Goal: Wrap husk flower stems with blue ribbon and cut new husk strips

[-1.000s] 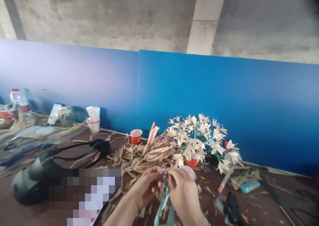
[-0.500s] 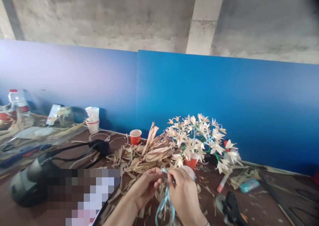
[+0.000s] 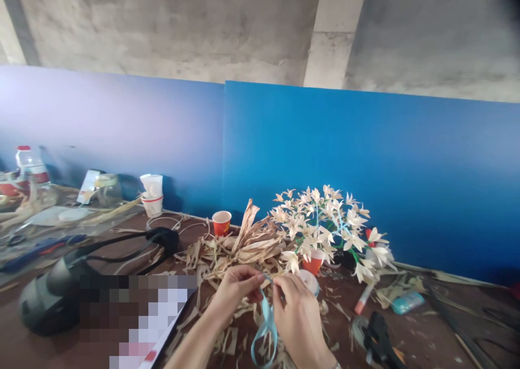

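My left hand (image 3: 235, 293) and my right hand (image 3: 298, 317) meet low in the middle of the view, fingertips pinched together on a light blue ribbon (image 3: 265, 331). The ribbon hangs down between my wrists in a loop. Just beyond my fingers lies a heap of dried corn husks (image 3: 239, 250) on the brown table (image 3: 410, 336). Behind my right hand stands a bunch of cream husk flowers (image 3: 325, 225) in an orange cup (image 3: 312, 263).
An orange paper cup (image 3: 221, 222) stands behind the husks. A black glue gun (image 3: 377, 339), a marker (image 3: 363, 299) and a teal tube (image 3: 406, 303) lie at right. A dark helmet-like device (image 3: 49, 296) with straps lies at left; white cups (image 3: 153, 194), a jar (image 3: 106, 189) and bottle (image 3: 28, 166) stand further back. Blue panels (image 3: 325, 157) back the table.
My left hand has risen slightly and both hands have drawn the ribbon up, so its lower part now hangs as one rounder loop. The rest is unchanged.
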Action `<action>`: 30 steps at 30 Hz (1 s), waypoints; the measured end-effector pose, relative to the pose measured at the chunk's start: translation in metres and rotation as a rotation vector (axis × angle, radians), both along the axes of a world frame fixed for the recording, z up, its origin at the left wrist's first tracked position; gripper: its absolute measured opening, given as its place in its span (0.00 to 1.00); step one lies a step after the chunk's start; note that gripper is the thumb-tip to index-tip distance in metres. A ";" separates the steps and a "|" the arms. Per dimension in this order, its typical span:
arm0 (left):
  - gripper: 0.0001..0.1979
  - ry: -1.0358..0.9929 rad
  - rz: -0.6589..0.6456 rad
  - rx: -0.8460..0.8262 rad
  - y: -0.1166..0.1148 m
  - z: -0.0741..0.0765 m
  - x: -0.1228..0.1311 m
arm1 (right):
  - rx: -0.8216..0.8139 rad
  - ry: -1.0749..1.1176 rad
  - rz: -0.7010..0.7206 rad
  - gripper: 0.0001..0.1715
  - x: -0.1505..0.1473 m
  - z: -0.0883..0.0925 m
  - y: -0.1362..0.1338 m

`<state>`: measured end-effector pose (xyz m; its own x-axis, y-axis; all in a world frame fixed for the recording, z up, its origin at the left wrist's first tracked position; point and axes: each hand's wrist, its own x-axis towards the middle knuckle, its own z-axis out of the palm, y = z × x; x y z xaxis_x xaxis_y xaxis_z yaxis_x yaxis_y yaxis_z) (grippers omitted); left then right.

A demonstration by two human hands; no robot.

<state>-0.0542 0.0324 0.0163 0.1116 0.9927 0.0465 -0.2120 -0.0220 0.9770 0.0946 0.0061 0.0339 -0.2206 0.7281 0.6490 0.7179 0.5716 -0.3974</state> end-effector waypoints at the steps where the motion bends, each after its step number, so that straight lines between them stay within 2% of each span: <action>1: 0.12 -0.023 0.006 0.002 0.001 -0.001 -0.001 | -0.026 0.038 0.021 0.09 0.000 0.001 0.000; 3: 0.11 -0.071 0.011 -0.004 0.002 -0.005 -0.001 | -0.126 0.153 0.066 0.09 -0.001 0.004 0.000; 6: 0.10 -0.139 0.000 -0.022 0.003 -0.008 -0.001 | -0.397 0.417 0.166 0.07 -0.002 0.008 0.001; 12: 0.10 -0.253 -0.069 -0.008 -0.003 -0.003 0.000 | -1.223 1.025 0.463 0.08 0.003 0.007 0.008; 14: 0.10 -0.276 -0.099 0.000 -0.005 0.000 0.001 | -1.363 1.115 0.527 0.07 0.005 0.005 0.009; 15: 0.11 -0.278 -0.102 0.002 -0.006 0.001 0.001 | -1.372 1.114 0.549 0.07 0.005 0.006 0.009; 17: 0.11 -0.256 -0.078 0.009 -0.006 0.001 0.001 | -1.259 0.997 0.548 0.08 0.004 0.008 0.007; 19: 0.12 -0.211 -0.026 0.023 -0.005 0.001 0.003 | -1.004 0.781 0.465 0.08 0.001 0.011 0.003; 22: 0.13 -0.145 0.046 0.037 -0.004 0.001 0.008 | -0.544 0.426 0.189 0.10 -0.005 0.013 -0.004; 24: 0.14 -0.110 0.066 0.028 -0.005 0.001 0.012 | -0.296 0.207 0.019 0.08 -0.008 0.009 -0.008; 27: 0.14 -0.078 0.081 0.009 -0.006 0.001 0.016 | -0.078 0.002 -0.111 0.06 -0.010 -0.001 -0.008; 30: 0.14 -0.066 0.050 0.012 -0.006 0.000 0.014 | 0.005 -0.035 -0.149 0.07 -0.008 -0.006 -0.004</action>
